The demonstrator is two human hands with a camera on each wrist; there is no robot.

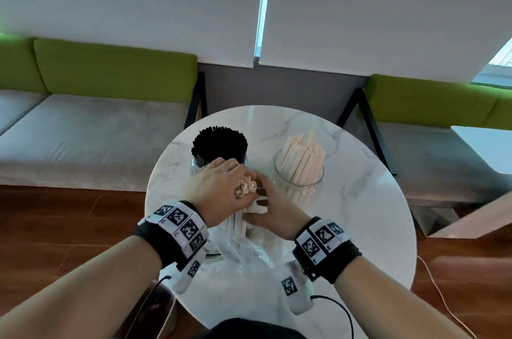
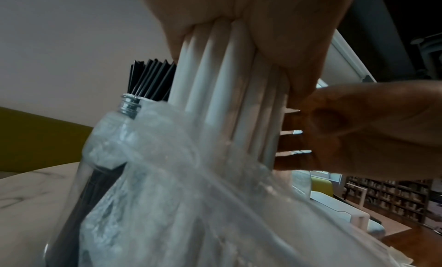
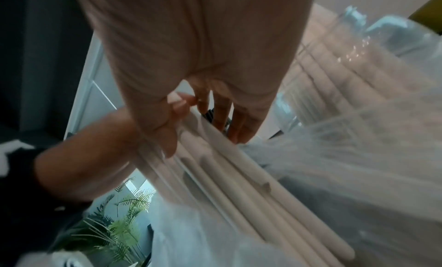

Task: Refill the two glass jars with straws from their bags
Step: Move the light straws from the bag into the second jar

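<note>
My left hand (image 1: pixel 235 186) grips the upper end of a bundle of cream straws (image 1: pixel 245 186) standing upright in a clear plastic bag (image 1: pixel 243 252) near the table's middle. In the left wrist view the straws (image 2: pixel 222 82) run from my palm down into the bag (image 2: pixel 179 205). My right hand (image 1: pixel 260 201) closes on the same bundle from the right, thumb (image 3: pixel 162 131) on one side and fingers (image 3: pixel 239 123) on the other side of the straws (image 3: pixel 239 186). A glass jar packed with black straws (image 1: pixel 219 150) stands behind my left hand. To its right a glass jar (image 1: pixel 300 172) holds cream straws.
The round marble table (image 1: pixel 360 214) has bare top to the right of the jars. Benches with green backs (image 1: pixel 116 69) line the wall behind it. Wrist cables (image 1: pixel 340 308) hang off the near edge, over a brown wooden floor (image 1: pixel 55 222).
</note>
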